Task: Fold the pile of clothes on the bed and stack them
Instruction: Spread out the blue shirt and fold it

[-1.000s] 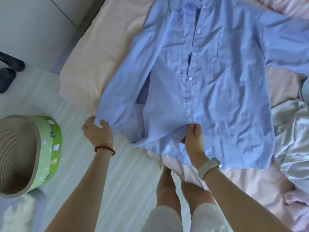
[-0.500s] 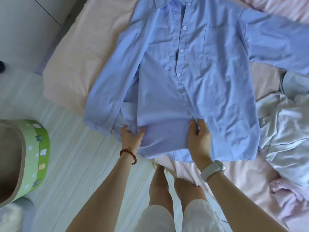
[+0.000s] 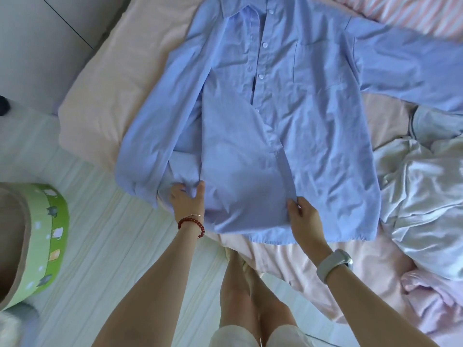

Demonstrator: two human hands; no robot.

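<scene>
Blue button-up shirt [image 3: 313, 121] lies spread face-up on the pink bed [image 3: 112, 83]. It looks light, thin and floppy, so grab seams or hem. Left hand [image 3: 186, 199] pinches the near-left side fabric; right hand [image 3: 304, 216] fingers grip the placket's bottom edge.

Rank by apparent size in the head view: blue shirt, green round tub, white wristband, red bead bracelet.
1. blue shirt, by far the largest.
2. green round tub, cut off by the frame's left edge.
3. white wristband.
4. red bead bracelet, slightly smaller than the wristband; the wristband sits nearer the camera, so this is unsure.
</scene>
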